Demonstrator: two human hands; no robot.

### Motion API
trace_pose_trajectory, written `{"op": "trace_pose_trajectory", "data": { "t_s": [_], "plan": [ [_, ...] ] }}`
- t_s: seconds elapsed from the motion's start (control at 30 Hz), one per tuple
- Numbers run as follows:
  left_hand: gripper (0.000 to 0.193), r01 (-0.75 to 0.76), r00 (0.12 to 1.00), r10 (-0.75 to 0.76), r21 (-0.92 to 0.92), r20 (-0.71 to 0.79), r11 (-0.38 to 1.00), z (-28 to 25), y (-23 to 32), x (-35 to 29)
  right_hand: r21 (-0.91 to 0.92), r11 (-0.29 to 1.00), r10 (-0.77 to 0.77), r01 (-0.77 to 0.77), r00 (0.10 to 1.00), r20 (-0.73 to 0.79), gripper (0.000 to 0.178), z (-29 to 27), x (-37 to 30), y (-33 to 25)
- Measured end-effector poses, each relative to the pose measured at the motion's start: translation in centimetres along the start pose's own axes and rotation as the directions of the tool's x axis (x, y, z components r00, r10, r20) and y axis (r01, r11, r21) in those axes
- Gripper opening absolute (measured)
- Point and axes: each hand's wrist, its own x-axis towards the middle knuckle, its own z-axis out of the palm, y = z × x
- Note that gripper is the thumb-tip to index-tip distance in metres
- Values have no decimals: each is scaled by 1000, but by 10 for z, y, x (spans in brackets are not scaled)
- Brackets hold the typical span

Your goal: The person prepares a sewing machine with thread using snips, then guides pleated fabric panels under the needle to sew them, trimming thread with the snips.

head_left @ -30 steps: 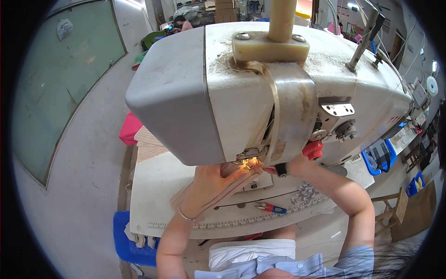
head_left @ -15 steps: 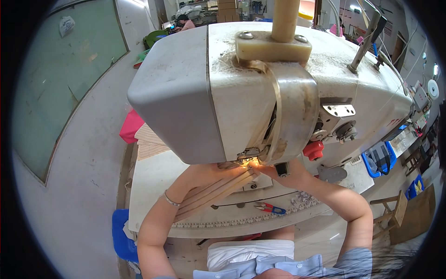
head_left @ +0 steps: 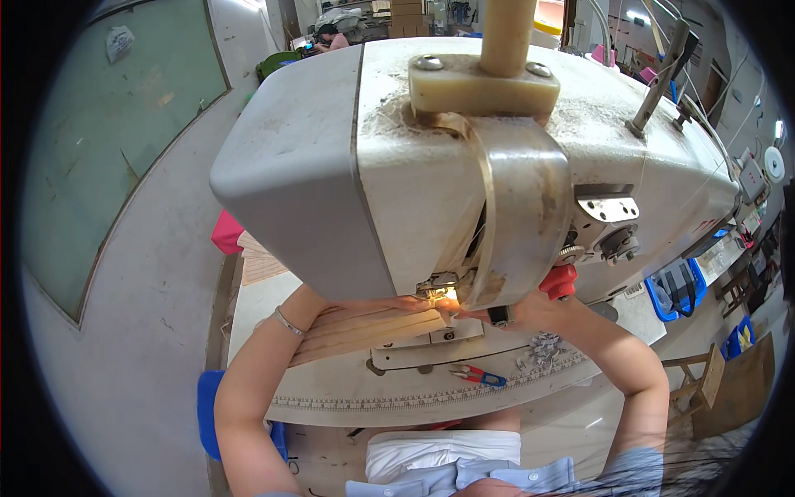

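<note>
A strip of beige striped cloth [head_left: 364,333] lies on the sewing machine's bed, its right end under the lit needle area [head_left: 443,296]. My left hand [head_left: 404,304] rests along the cloth's far edge, fingers stretched toward the needle; the machine head covers much of it. From the other side my right hand [head_left: 523,315] reaches in, its fingertips closed at the cloth's end beside the presser foot. Parts of the machine hide some of those fingers. The white sewing machine head [head_left: 431,182] stands over both hands.
Red-and-blue thread snips [head_left: 479,376] lie near the table's front edge, by a printed ruler strip [head_left: 397,403]. Grey thread scraps [head_left: 542,351] sit to their right. More striped cloth [head_left: 261,261] lies at the far left. Blue bins [head_left: 209,414] and a wooden stool [head_left: 704,377] flank the table.
The cloth has turned to lie more sideways, its left end nearer the front. My left forearm has moved left, and more of that hand is behind the machine head. My right hand stays by the needle.
</note>
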Motion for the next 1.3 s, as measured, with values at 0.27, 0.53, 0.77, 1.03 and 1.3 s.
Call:
{"op": "trace_pose_trajectory", "data": {
  "t_s": [0.27, 0.53, 0.77, 1.03, 1.3],
  "plan": [
    [42, 20, 986, -10, 63, -165, 998, 3, -16, -1, 143, 939, 271, -312, 930, 249, 20, -27, 6, -11],
    [42, 53, 973, -42, 44, -227, 998, 1, -20, -3, 239, 868, 257, -435, 805, 534, 29, -31, 13, -5],
    [42, 63, 970, -57, 22, -235, 998, -1, -22, -2, 369, 768, 311, -523, 809, 499, 25, -44, 13, -7],
    [42, 67, 973, -72, -30, -217, 997, -3, -31, -1, 88, 914, 340, -396, 865, 368, 21, -46, 19, -16],
    [42, 69, 982, -86, -108, -167, 992, -6, -28, -1, 121, 927, 322, -356, 918, 231, 23, -2, 1, -2]
  ]
}}
